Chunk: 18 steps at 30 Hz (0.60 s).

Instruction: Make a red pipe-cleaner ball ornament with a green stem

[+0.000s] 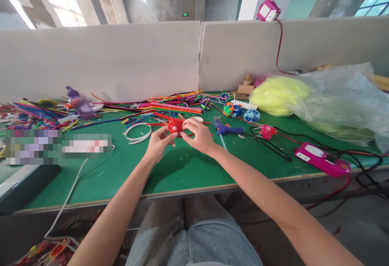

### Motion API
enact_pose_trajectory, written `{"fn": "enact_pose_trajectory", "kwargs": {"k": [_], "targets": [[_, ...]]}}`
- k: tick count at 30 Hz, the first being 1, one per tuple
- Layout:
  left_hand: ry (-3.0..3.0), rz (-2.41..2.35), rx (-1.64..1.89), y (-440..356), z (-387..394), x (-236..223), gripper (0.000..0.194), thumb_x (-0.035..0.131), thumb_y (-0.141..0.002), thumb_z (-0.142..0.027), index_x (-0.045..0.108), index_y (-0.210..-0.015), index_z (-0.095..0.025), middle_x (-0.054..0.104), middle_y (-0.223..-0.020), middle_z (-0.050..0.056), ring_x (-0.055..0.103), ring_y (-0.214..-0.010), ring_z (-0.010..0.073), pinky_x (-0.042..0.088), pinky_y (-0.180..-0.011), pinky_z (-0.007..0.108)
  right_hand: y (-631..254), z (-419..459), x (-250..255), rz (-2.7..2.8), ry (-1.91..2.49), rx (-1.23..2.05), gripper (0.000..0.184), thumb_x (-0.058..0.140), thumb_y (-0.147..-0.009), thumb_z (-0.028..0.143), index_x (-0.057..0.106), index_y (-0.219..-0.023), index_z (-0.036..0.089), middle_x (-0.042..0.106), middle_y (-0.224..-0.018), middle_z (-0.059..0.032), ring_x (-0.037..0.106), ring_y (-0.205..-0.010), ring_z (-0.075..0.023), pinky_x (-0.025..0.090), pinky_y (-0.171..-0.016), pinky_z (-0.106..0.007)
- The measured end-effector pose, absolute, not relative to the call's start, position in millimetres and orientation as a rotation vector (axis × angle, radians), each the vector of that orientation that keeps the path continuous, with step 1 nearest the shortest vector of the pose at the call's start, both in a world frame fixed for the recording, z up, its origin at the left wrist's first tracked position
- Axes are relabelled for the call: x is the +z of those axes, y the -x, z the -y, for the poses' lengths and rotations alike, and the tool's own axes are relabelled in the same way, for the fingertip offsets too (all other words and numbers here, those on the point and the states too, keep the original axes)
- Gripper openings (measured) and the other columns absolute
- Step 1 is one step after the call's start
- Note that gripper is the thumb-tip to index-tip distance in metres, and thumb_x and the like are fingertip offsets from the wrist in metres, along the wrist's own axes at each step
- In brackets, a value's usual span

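Above the green tabletop, both hands meet at a small red ball-like piece (pixel 175 127) with a white patch on its front and thin pins sticking up from it. It looks wound from red pipe cleaner. My left hand (pixel 159 143) grips it from the left, thumb and fingers closed on its lower side. From the right, my right hand (pixel 199 135) pinches at its edge, the fingertips partly hiding it. A white headband-like hoop (pixel 138 124) lies left of the hands. To their right rests a blue hot glue gun (pixel 226 128).
Bundles of coloured pipe cleaners (pixel 176 108) lie behind the hands. A purple bottle (pixel 79 103) stands at left. Decorated balls (pixel 251 115), a red spotted piece (pixel 268 131), a magenta power strip (pixel 322 159) with cables, and a plastic bag (pixel 337 99) occupy the right.
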<state>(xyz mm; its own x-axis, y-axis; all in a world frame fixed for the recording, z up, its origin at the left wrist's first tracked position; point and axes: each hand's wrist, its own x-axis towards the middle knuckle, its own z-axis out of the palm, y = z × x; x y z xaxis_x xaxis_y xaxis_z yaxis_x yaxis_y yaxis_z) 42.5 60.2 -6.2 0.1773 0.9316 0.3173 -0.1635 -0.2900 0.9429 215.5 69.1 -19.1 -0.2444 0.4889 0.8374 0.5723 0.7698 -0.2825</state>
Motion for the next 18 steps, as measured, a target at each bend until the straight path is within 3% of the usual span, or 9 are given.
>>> {"fn": "enact_pose_trajectory", "kwargs": {"k": [5,18], "targets": [[-1.361,-0.795,1.295,-42.9,-58.4,-5.8,0.030,0.074,-0.073,-0.041,0.069,-0.084,-0.013,0.069,-0.082,0.007,0.066,-0.077,0.0166,0.050,-0.049,0.018,-210.9,-66.0,-18.8,1.881,0.865,-0.113,0.012,0.054,-0.088,0.028,0.063,-0.087,0.020,0.067,-0.102,-0.0071,0.062,-0.102,-0.0212,0.050,-0.076,-0.030],[-1.450,-0.798,1.273,-45.0,-58.1,-8.8,0.033,0.075,-0.072,-0.041,0.071,-0.092,-0.015,0.069,-0.089,0.006,0.065,-0.077,0.0162,0.055,-0.051,0.020,-206.1,-65.4,-20.4,1.925,0.988,-0.514,0.013,0.048,-0.085,0.018,0.054,-0.073,0.019,0.064,-0.075,-0.0056,0.059,-0.075,-0.0180,0.038,-0.058,-0.028]]}}
